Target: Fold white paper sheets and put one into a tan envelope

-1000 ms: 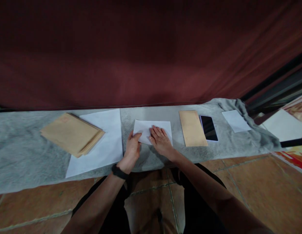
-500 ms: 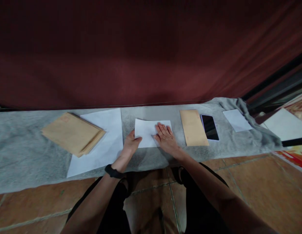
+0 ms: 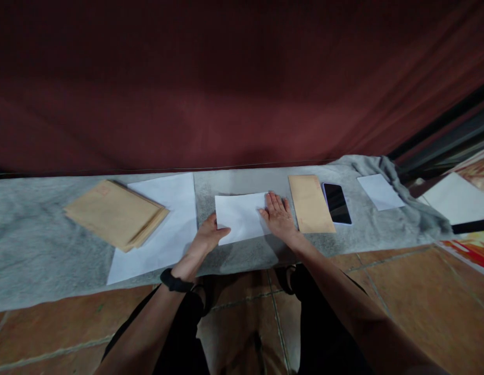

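A folded white sheet [image 3: 238,216] lies on the grey cloth [image 3: 42,245] in front of me. My left hand [image 3: 206,237] pins its lower left corner, thumb on top of the paper. My right hand [image 3: 280,214] lies flat with fingers stretched out on the sheet's right edge. A black band circles my left wrist.
A stack of tan envelopes [image 3: 114,213] rests on a large white sheet [image 3: 163,229] at the left. A single tan envelope [image 3: 310,203], a black phone [image 3: 336,203] and a small white paper [image 3: 380,191] lie to the right. A dark red curtain hangs behind. Tiled floor lies below.
My right hand has slid rightward across the folded sheet to its right edge. My left hand has shifted slightly down to the lower left corner.
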### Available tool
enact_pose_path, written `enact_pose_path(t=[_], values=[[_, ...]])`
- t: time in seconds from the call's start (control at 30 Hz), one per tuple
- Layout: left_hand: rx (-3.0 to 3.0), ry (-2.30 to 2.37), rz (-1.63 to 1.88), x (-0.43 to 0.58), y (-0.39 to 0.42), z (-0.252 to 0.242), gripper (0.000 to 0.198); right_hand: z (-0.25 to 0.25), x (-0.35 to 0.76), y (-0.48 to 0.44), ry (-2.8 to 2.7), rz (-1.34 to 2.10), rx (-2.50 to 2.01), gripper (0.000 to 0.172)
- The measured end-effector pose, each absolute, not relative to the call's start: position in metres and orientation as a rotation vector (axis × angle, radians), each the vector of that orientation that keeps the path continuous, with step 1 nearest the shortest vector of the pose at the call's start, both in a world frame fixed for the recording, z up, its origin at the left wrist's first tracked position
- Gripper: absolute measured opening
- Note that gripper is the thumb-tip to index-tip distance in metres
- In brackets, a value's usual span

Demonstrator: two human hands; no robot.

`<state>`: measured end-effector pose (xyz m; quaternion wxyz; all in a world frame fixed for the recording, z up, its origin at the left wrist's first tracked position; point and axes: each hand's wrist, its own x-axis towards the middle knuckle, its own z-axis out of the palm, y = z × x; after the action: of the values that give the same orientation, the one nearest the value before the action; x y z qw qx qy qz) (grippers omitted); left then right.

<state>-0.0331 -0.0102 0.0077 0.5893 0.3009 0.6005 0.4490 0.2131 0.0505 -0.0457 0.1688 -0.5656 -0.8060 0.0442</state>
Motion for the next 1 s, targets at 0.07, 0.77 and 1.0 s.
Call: enact_pose_path(t=[0.07, 0.77, 1.0], values=[[0.686, 1.388, 1.048, -0.034, -0.011, 0.009, 0.052, -0.047, 0.214, 0.051, -2.251, 0.112, -1.637, 0.068], [0.540, 1.516, 1.225, -0.029, -0.008, 0.012, 0.031, -0.006, 0.166, -0.013, -2.666, 0.296, -1.133, 0.062], [0.456, 1.320, 1.320, -0.018, -0.016, 0.026, 0.043, 0.009, 0.193, 0.028, -2.577, 0.174, -1.206, 0.067]])
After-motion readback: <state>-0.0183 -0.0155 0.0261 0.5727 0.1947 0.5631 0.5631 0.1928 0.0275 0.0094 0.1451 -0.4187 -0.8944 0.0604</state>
